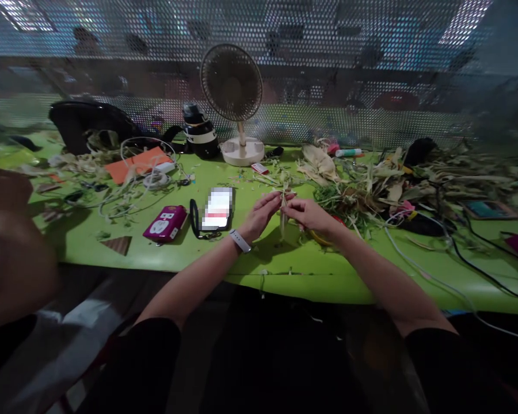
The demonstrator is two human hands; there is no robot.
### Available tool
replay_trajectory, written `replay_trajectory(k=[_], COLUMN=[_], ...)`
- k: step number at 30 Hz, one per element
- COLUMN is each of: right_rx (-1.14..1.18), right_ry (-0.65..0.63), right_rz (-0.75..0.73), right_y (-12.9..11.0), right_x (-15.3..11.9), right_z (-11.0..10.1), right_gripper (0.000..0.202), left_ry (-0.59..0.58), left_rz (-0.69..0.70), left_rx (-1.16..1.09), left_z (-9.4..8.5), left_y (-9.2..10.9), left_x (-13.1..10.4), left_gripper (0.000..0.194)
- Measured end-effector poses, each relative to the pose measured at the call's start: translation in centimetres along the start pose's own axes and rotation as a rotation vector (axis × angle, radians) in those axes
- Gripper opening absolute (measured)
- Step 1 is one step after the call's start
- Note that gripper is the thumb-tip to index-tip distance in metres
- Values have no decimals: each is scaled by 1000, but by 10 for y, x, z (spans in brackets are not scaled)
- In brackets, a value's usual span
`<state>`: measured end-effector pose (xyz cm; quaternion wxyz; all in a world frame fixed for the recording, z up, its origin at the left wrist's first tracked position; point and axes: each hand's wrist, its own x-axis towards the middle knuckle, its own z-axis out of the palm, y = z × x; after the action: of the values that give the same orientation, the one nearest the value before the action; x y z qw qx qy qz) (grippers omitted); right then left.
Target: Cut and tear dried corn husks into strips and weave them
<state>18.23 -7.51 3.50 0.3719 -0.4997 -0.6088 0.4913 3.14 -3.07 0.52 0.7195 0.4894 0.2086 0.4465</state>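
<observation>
At the middle of the green table (254,256), a narrow bundle of pale dried leaf, like corn husk (283,227), hangs upright between my hands. My left hand (262,217), with a white band on its wrist, has its fingers pressed together against the upper part of the bundle. From the other side, my right hand (308,215) pinches the same bundle between thumb and fingers. Just right of my right hand lies a heap of green and dry plant strands (349,201). Something round and yellow (322,238) is partly hidden under my right wrist.
A phone (218,208) and a magenta pouch (166,224) lie left of my hands. Behind stand a fan (242,150) and a black bottle (201,138). More dry husks (466,169) and cables spread to the right. Another person's arm (19,247) is at the left edge.
</observation>
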Motion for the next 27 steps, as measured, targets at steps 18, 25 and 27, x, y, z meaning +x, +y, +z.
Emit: replay_trajectory(k=[18, 25, 27], right_rx=[52, -72, -166], right_ry=[91, -35, -46], right_rz=[-15, -56, -111], right_y=[-27, -30, -30], right_x=[-14, -22, -22], right_z=[-9, -10, -15], right_gripper=[23, 25, 27], left_ry=[4, -38, -101], left_rz=[304, 388, 404], left_rx=[668, 754, 730], left_z=[-8, -11, -13], left_y=[11, 9, 10], left_x=[-1, 0, 1], left_gripper=[24, 28, 31])
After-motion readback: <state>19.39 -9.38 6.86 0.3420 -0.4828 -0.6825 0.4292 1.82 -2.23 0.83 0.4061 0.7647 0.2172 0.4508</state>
